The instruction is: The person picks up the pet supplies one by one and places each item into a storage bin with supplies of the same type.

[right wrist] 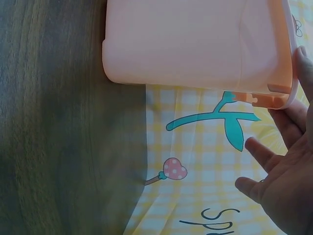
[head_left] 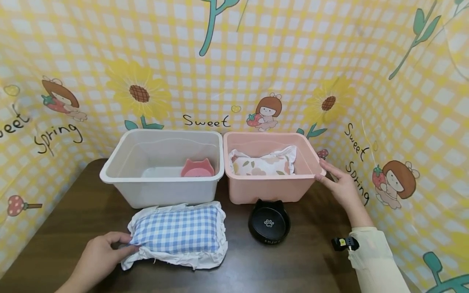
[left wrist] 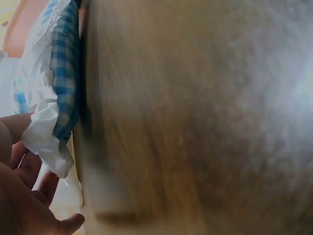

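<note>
A blue-and-white checked pillow (head_left: 177,230) with a white ruffled edge lies in front of the grey-white bin (head_left: 165,191). My left hand (head_left: 97,254) pinches its left ruffle between thumb and fingers; the left wrist view shows the ruffle (left wrist: 46,132) at the fingertips. To the right, my right hand (head_left: 340,187) holds the front right corner of the pink bin (head_left: 271,189). In the right wrist view the thumb lies along the bin's rim (right wrist: 292,44), with fingers near its underside. A floral pillow (head_left: 261,165) with white edging sits inside the pink bin.
A pink cat-eared bowl (head_left: 198,168) stands in the grey-white bin. Before the pink bin is a black cat-eared bowl (head_left: 269,224) with a paw print. Everything stands on a dark wooden table (head_left: 256,272), with yellow checked cloth (head_left: 234,73) behind and beside it.
</note>
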`<action>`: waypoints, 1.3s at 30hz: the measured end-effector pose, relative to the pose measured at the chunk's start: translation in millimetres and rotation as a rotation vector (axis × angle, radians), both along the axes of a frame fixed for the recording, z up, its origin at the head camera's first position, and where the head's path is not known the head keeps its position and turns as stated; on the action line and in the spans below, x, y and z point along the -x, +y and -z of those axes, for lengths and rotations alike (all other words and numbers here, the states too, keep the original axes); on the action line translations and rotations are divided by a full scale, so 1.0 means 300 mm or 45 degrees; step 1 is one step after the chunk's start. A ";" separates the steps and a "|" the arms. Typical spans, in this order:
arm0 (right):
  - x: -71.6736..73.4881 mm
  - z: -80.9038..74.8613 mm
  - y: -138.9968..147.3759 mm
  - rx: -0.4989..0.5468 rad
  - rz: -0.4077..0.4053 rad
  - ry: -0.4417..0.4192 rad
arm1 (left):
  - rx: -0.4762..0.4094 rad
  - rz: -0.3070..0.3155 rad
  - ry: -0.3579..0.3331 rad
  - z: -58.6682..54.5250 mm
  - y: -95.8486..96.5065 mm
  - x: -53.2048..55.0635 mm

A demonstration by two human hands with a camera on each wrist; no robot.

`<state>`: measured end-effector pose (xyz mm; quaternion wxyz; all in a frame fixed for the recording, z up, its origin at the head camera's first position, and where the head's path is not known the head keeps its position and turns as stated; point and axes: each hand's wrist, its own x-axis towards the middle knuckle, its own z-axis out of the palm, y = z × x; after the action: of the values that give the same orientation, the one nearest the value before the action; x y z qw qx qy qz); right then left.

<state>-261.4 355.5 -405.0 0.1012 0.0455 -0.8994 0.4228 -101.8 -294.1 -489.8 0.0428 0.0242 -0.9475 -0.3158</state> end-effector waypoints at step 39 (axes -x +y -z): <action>-0.002 0.007 0.008 0.063 0.029 -0.062 | -0.386 0.093 0.409 -0.211 0.044 -0.056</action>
<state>-260.9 357.9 -406.9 0.0852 0.0223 -0.8913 0.4448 -84.9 -280.9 -426.4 0.1778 -0.0547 -0.8704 -0.4559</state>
